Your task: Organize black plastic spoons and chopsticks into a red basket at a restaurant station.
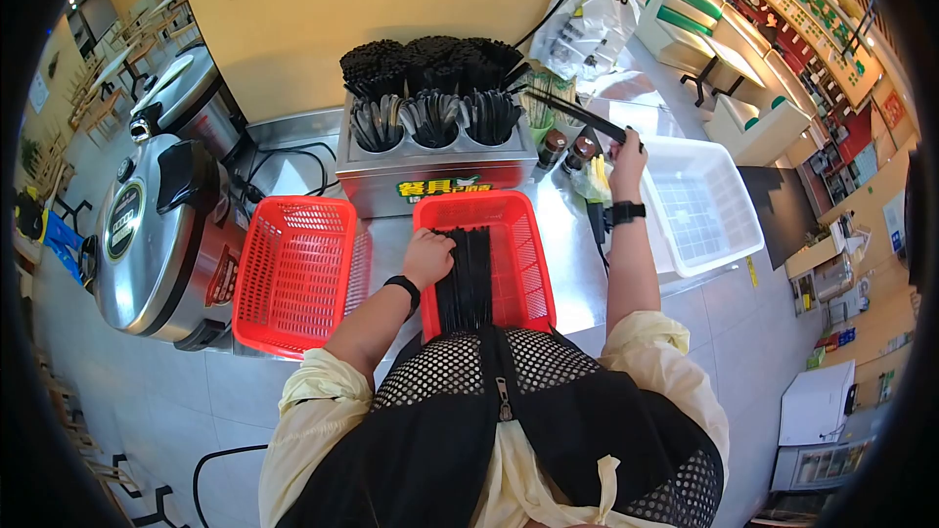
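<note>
Black chopsticks (464,279) lie side by side in a red plastic basket (523,264) close in front of me. My left hand (430,257) is at the upper left of this pile, its fingers curled against the chopsticks; part of the grip is hidden. Out to the right, my right hand (627,162) is closed around a small bundle of black chopsticks (577,111), which points up and left toward the utensil holder. That metal holder (377,198) stands behind the basket, with black chopsticks (433,63) in its back row and dark-handled spoons (434,117) in front.
An empty red basket (298,274) sits to the left, beside a large rice cooker (147,230) and another cooker (196,88). At right is a white plastic basket (699,205). Sauce bottles (551,149) and a plastic bag (592,24) stand near the wall. A black cable (298,152) loops behind.
</note>
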`<state>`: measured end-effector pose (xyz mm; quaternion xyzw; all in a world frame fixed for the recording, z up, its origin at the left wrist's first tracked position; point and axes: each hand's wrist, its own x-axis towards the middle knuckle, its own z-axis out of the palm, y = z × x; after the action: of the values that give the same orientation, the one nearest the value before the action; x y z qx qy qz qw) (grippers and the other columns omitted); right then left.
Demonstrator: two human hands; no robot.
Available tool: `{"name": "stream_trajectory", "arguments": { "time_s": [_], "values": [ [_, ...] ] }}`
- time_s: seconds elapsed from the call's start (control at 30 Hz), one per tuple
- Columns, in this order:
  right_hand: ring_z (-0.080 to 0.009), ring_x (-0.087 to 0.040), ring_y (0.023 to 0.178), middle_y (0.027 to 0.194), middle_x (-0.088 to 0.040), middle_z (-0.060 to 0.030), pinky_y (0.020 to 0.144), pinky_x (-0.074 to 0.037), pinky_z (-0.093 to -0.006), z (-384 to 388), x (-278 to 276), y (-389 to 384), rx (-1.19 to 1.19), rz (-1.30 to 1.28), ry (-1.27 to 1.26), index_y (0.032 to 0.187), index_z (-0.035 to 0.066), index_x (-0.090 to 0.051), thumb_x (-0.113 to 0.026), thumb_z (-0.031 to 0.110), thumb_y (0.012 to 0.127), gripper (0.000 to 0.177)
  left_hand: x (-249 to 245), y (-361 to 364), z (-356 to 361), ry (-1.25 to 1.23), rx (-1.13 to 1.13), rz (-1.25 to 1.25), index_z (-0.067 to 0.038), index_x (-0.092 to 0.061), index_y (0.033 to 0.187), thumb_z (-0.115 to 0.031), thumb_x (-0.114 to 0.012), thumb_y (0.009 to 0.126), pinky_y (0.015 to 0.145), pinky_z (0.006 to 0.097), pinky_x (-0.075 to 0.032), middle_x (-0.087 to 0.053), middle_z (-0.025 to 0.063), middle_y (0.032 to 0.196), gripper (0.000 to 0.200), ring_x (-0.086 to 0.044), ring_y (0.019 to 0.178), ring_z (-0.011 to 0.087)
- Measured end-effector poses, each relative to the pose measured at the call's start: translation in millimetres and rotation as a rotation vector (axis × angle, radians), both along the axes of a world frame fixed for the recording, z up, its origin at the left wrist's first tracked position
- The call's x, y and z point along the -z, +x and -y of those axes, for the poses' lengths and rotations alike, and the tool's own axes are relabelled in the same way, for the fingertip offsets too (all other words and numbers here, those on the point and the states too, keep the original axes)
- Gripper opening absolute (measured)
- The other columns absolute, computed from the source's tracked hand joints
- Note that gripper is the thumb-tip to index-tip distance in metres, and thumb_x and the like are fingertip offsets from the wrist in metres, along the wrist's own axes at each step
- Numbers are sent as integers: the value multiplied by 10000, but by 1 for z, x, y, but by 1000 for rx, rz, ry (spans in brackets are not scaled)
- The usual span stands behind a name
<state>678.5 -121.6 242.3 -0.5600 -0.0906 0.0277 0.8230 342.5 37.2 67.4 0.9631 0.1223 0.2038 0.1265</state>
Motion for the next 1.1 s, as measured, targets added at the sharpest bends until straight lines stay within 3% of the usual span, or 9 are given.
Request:
{"name": "stream_trajectory", "arguments": {
  "time_s": [0.1, 0.2, 0.3, 0.43, 0.63, 0.73, 0.8, 0.97, 1.1],
  "values": [
    [-99, -482, 468, 587, -548, -31, 428, -351, -224, 42, -4, -3, -299, -5, -172, 775, 24, -578, -561, 243, 850, 232, -3, -1, 1, -2, 9, -2, -103, -669, 836, -143, -584, 708, 870, 341, -391, -659, 62, 810, 159, -617, 824, 206],
    [-102, -519, 485, 596, -558, -33, 430, -378, -221, 58, -2, -22, -505, 38, -669, 849, 14, -606, -558, 257, 844, 248, -2, 0, 1, 3, 0, -3, -102, -672, 838, -143, -581, 709, 872, 343, -390, -660, 62, 811, 163, -618, 822, 206],
    [-114, -523, 491, 609, -583, -54, 437, -388, -248, 39, 16, -48, -738, 192, -1112, 797, 3, -628, -566, 319, 816, 323, 1, 0, 1, 6, 1, -6, -106, -677, 839, -144, -579, 710, 873, 344, -391, -664, 62, 815, 166, -620, 819, 205],
    [-131, -485, 442, 592, -585, -70, 397, -355, -276, -1, 49, -82, -1121, 234, -1352, 775, -18, -626, -551, 338, 785, 364, -1, 0, 1, 33, -3, -9, -110, -678, 833, -143, -577, 709, 872, 343, -393, -667, 61, 813, 164, -623, 814, 202],
    [-183, -533, 430, 692, -645, -179, 388, -413, -292, -49, 113, -117, -1117, 13, -1514, 860, -38, -624, -533, 262, 786, 322, -2, -1, 1, 32, -12, 9, -105, -682, 833, -153, -584, 698, 852, 348, -408, -668, 74, 797, 174, -625, 799, 217],
    [-215, -590, 460, 683, -646, -186, 382, -456, -322, -61, 150, -126, -985, -54, -1433, 877, -53, -618, -519, 211, 795, 294, -2, -1, 2, 34, -12, 9, -106, -682, 835, -160, -583, 698, 848, 349, -409, -669, 69, 799, 178, -625, 795, 215],
    [-236, -642, 526, 644, -639, -168, 444, -542, -360, -64, 165, -132, -868, -47, -1412, 785, -51, -606, -584, 229, 784, 280, 0, 0, 1, 39, -11, -6, -109, -684, 837, -161, -587, 694, 845, 347, -410, -669, 64, 797, 181, -624, 794, 213],
    [-270, -637, 476, 647, -641, -195, 421, -533, -362, -62, 193, -132, -867, 9, -1352, 783, -91, -620, -591, 171, 802, 265, -5, -1, 2, 31, -12, -12, -106, -676, 832, -155, -580, 702, 856, 339, -403, -667, 58, 805, 169, -623, 805, 203],
    [-259, -664, 540, 690, -655, -203, 440, -543, -355, -64, 210, -124, -942, -87, -1254, 812, -111, -610, -616, 202, 805, 313, -6, 0, 2, 16, -3, 8, -100, -667, 822, -152, -575, 709, 864, 334, -397, -665, 51, 806, 155, -622, 808, 196]
  ]
}}
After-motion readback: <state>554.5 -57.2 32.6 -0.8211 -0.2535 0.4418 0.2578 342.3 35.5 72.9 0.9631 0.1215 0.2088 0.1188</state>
